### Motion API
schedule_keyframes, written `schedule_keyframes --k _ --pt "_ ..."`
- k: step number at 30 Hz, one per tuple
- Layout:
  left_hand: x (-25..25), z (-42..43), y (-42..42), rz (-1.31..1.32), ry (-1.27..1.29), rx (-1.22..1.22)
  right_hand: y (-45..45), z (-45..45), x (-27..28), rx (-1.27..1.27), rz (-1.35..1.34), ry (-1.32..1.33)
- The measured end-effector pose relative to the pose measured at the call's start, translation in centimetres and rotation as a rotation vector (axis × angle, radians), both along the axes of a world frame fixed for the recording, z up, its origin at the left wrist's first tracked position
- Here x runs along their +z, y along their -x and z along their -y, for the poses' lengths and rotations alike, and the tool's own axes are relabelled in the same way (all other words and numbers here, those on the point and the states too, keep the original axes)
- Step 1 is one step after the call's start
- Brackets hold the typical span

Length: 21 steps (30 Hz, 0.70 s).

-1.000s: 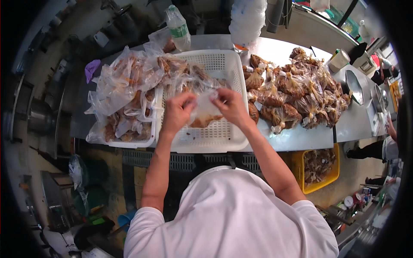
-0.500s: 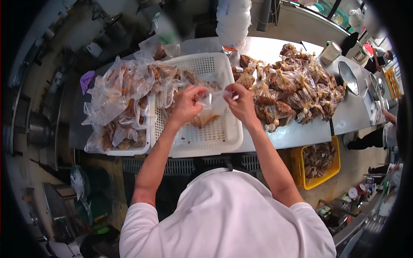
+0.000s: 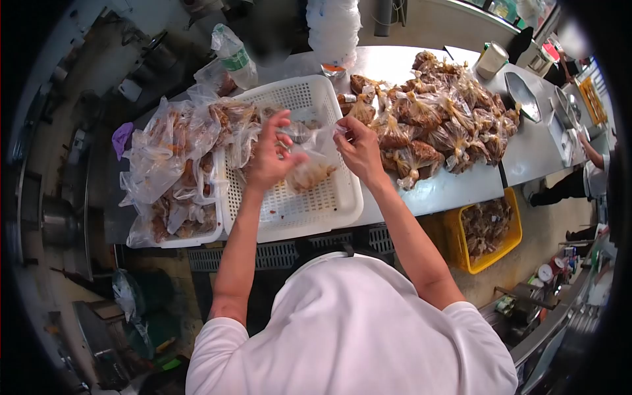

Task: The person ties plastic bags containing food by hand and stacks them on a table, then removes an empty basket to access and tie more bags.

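My right hand (image 3: 357, 146) pinches the top edge of a clear plastic bag (image 3: 311, 172) with brown food at its bottom. The bag hangs over a white perforated basket (image 3: 293, 222). Just left of the bag is my left hand (image 3: 274, 153), its fingers apart and slightly blurred, with nothing seen in them. More clear bags of brown food (image 3: 172, 155) are heaped at the left, over a second white tray and the basket's left side. To the right lies a big pile of knotted bags of brown food (image 3: 447, 115).
A plastic bottle (image 3: 235, 58) and a stack of clear containers (image 3: 333, 33) stand behind the basket. A metal scoop (image 3: 522, 97) and a white tub (image 3: 492, 60) are at the right. Below is a yellow crate (image 3: 490, 261) of bags. A co-worker's arm (image 3: 591, 151) shows far right.
My left hand has come off the bag's edge, moved left and spread its fingers. My right hand still pinches the bag. The view has shifted, so the table contents appear further left.
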State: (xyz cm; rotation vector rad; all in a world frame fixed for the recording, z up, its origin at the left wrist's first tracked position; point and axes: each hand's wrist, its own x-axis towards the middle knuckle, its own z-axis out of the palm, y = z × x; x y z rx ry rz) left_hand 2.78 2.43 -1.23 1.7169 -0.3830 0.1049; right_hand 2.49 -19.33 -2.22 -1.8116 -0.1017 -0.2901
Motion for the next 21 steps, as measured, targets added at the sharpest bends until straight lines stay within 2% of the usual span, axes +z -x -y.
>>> schedule_keyframes --k 1,3,4,5,7,8,11,12,13,14,15,16,17,18,19,21 --pt "-1.7 0.1 -0.1 0.008 -0.002 0.008 -0.2 -0.4 -0.5 0.008 0.008 -0.002" --pt "-5.0 0.8 -0.2 0.17 -0.358 -0.053 -0.2 -1.1 -1.6 0.179 0.012 -0.096" --pt "-5.1 0.5 -1.0 0.136 -0.449 -0.158 0.1 -0.7 -1.3 0.317 -0.099 -0.033" --pt "-5.4 0.4 -1.5 0.136 -0.444 -0.158 0.3 -0.7 -1.1 0.317 -0.1 -0.028" --pt "-1.8 1.3 -0.8 0.067 -0.317 0.004 1.0 -0.8 -0.7 0.37 0.217 -0.214" --pt "-0.3 1.6 -0.6 0.015 -0.193 -0.01 1.5 0.1 -0.5 0.342 0.221 -0.075" --pt "2.5 2.4 -0.8 -0.029 -0.172 -0.077 1.5 -1.7 -3.0 0.258 0.306 -0.075" --pt "3.5 3.4 -0.3 -0.031 -0.172 -0.074 1.4 -2.7 -4.0 0.259 0.262 -0.048" --pt "4.6 4.7 0.2 -0.026 -0.052 -0.159 1.5 -3.8 -3.9 0.26 0.219 -0.021" --pt "5.2 5.4 0.7 -0.02 0.066 -0.245 1.4 -4.2 -3.6 0.212 0.083 -0.197" --pt "5.6 5.3 1.0 -0.019 0.064 -0.246 1.5 -4.7 -2.3 0.163 -0.053 -0.374" --pt "5.8 5.1 1.4 0.063 0.068 -0.167 1.5 -5.3 -1.4 0.121 -0.081 -0.666" --pt "5.9 5.0 1.8 0.143 0.073 -0.095 1.0 -5.1 -2.1 0.111 -0.077 -0.673" --pt "6.1 4.0 2.1 0.191 -0.278 0.001 0.0 -4.7 -3.4 0.193 -0.066 -0.844" --pt "4.2 3.8 2.0 0.197 -0.279 -0.012 -0.7 -4.3 -4.0 0.279 -0.049 -1.013" --pt "-2.7 3.4 1.3 0.189 -0.362 -0.024 0.0 -4.0 -3.1 0.264 -0.101 -1.07"
